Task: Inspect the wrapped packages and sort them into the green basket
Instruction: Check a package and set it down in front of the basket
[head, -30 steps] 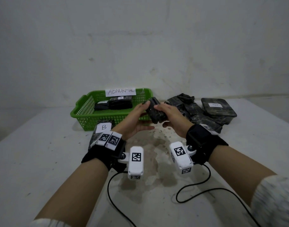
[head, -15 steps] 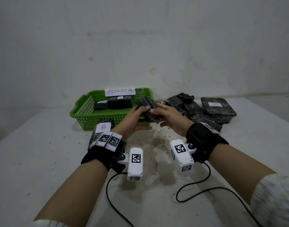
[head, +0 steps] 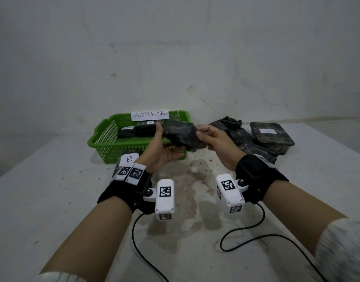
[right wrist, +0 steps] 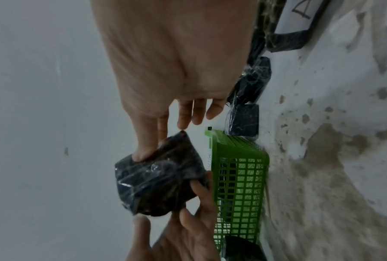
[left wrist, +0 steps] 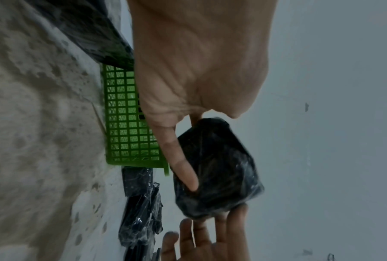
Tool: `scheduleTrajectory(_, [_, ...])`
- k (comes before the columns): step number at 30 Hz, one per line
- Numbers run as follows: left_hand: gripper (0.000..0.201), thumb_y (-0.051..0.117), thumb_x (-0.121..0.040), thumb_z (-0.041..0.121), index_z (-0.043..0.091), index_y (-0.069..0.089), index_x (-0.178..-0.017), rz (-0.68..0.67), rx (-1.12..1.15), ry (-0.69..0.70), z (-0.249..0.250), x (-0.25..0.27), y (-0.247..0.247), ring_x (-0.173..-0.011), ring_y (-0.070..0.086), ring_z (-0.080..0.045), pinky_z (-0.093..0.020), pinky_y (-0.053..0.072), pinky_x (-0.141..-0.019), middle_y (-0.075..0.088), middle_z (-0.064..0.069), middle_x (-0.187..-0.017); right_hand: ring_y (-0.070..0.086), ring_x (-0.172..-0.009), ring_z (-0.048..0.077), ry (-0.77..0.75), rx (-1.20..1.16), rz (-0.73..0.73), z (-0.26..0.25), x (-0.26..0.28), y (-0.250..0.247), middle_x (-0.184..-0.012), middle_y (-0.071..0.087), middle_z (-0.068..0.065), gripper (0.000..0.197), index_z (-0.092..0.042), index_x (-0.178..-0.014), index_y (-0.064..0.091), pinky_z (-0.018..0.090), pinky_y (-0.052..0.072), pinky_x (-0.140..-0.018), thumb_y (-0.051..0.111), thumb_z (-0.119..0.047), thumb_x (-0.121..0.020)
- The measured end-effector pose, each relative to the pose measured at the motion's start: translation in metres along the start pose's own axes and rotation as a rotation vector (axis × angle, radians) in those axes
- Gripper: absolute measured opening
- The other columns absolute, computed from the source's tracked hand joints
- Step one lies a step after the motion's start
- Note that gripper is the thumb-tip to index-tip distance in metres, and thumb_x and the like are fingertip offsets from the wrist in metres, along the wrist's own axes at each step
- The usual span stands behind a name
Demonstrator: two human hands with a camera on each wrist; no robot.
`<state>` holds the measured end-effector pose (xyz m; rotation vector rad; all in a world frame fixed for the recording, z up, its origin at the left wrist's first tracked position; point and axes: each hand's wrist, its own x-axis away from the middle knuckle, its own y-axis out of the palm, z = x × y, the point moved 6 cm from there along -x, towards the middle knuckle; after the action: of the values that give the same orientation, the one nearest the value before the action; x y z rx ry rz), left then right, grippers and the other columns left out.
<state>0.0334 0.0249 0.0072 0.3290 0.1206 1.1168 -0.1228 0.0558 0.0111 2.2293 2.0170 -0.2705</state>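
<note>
A dark, marbled package in clear wrap (head: 181, 135) hangs above the table in front of the green basket (head: 105, 137). My left hand (head: 170, 140) holds its left end, thumb on top and fingers curled beneath. At its right end my right hand (head: 203, 139) pinches it. In the left wrist view a finger lies along the package (left wrist: 215, 167). The right wrist view has my thumb pressed into the package (right wrist: 159, 178). The basket carries a paper label reading ABNORMAL (head: 149, 115) and holds a few dark packages (head: 138, 130).
A heap of dark wrapped packages (head: 254, 143) lies on the white table at the right, one flat package with a white label (head: 268, 132) at its back. Another package with a B label (head: 129, 159) lies behind my left wrist. Two black cables (head: 244, 237) trail toward the near edge.
Both hands have turned the package from a narrow upright pose to lying broadside, lifted it slightly toward the basket, and moved apart to its two ends.
</note>
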Motion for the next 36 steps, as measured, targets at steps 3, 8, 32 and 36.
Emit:
scheduleTrajectory(3, [0.076, 0.004, -0.084, 0.074, 0.027, 0.057, -0.113, -0.055, -0.174, -0.067, -0.011, -0.002, 0.003, -0.104, 0.058, -0.028, -0.032, 0.051, -0.069, 0.061, -0.014, -0.12, 0.059, -0.091, 0.009, 0.021, 0.009, -0.07, -0.004, 0.003, 0.016, -0.101, 0.061, -0.002, 0.018, -0.021, -0.109, 0.058, 0.025, 0.049, -0.08, 0.052, -0.033, -0.097])
scheduleTrajectory(8, [0.065, 0.004, -0.083, 0.076, 0.04, 0.043, -0.12, -0.022, -0.477, -0.067, -0.011, 0.003, 0.009, -0.109, 0.051, -0.018, -0.037, 0.041, -0.085, 0.052, 0.006, -0.119, 0.053, -0.124, 0.023, 0.154, -0.108, -0.128, 0.002, 0.003, 0.03, -0.14, 0.05, 0.006, 0.053, -0.016, -0.141, 0.044, 0.044, 0.052, -0.094, 0.047, -0.044, -0.096])
scheduleTrajectory(32, [0.029, 0.044, -0.096, 0.013, 0.019, 0.04, -0.125, -0.013, -0.251, 0.156, -0.004, -0.005, 0.012, -0.109, 0.052, -0.022, -0.049, 0.049, -0.092, 0.053, -0.003, -0.109, 0.057, -0.101, 0.015, 0.079, -0.09, -0.215, 0.01, 0.004, 0.028, -0.113, 0.064, 0.002, 0.047, -0.012, -0.137, 0.05, 0.028, 0.043, -0.088, 0.045, 0.0, -0.091])
scheduleTrajectory(36, [0.043, 0.053, -0.092, 0.036, 0.014, 0.045, -0.128, -0.064, -0.28, 0.103, -0.006, -0.005, 0.005, -0.116, 0.053, -0.023, -0.043, 0.055, -0.083, 0.053, -0.008, -0.122, 0.053, -0.115, 0.02, 0.041, -0.005, -0.177, 0.011, 0.0, 0.023, -0.136, 0.051, 0.009, 0.071, -0.012, -0.141, 0.045, 0.03, 0.05, -0.083, 0.052, 0.011, -0.075])
